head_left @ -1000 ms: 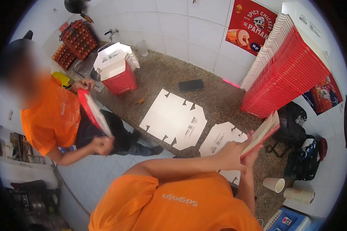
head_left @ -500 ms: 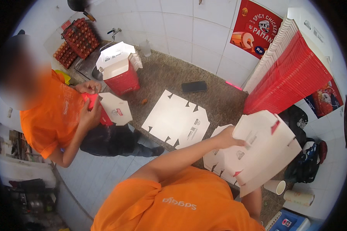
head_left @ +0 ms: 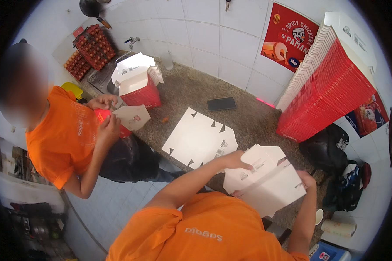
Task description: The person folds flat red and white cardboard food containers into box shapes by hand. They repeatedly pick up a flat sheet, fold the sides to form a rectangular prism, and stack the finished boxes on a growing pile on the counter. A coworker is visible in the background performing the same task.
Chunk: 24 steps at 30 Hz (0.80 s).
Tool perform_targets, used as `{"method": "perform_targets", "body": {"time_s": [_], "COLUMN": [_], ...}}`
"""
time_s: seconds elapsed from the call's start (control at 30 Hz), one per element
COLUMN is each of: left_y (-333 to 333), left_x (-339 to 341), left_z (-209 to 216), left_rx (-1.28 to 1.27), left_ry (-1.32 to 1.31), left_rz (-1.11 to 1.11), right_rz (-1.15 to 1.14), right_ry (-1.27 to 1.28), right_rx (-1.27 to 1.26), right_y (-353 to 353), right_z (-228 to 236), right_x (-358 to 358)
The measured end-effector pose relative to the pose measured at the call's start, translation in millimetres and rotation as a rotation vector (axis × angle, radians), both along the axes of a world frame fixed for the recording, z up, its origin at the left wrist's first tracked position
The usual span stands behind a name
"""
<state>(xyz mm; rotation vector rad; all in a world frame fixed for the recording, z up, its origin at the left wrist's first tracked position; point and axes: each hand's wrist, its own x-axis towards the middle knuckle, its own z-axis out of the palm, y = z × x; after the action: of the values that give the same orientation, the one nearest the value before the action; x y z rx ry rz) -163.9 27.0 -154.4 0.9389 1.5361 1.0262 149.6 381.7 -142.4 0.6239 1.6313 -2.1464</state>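
Note:
A box blank of white cardboard (head_left: 270,185) with printed logos and dark slots is in front of me, partly bent along its creases. My left hand (head_left: 238,160) grips its left upper edge, the thumb on top. At its right edge is my right hand (head_left: 308,179), the fingers closed round the cardboard and partly hidden. Left of it, flat white box blanks (head_left: 200,137) lie on the counter, their slotted edges showing. To the left, a co-worker's hands (head_left: 109,126) hold a red-and-white box (head_left: 133,116) with its lid open.
Tall stacked red-and-white boxes (head_left: 326,87) stand at the right on the stone counter (head_left: 183,87); a shorter stack (head_left: 141,91) is near the sink. A phone (head_left: 221,104) lies behind the blanks. At right are a black cap (head_left: 329,148), a bag (head_left: 350,187) and a paper cup (head_left: 319,216).
The held blank has tipped lower and turned toward me. My right hand has come from beneath it to its right edge; my left hand has shifted left and down. The co-worker's box lid has tilted.

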Motion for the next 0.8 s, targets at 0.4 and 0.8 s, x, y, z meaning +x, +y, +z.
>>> {"method": "perform_targets", "body": {"time_s": [0.4, 0.8], "left_y": [196.1, 48.9], "left_x": [22.6, 73.6], "left_z": [37.7, -52.0], "left_rx": [-0.246, 0.371], "left_ry": [0.725, 1.071], "left_rz": [-1.195, -0.275], "right_rz": [0.552, 0.212], "right_ry": [-0.039, 0.075], "right_rx": [0.862, 1.592], "right_y": [-74.8, -188.5], "right_z": [76.6, -79.1], "right_x": [-110.9, -42.5]}}
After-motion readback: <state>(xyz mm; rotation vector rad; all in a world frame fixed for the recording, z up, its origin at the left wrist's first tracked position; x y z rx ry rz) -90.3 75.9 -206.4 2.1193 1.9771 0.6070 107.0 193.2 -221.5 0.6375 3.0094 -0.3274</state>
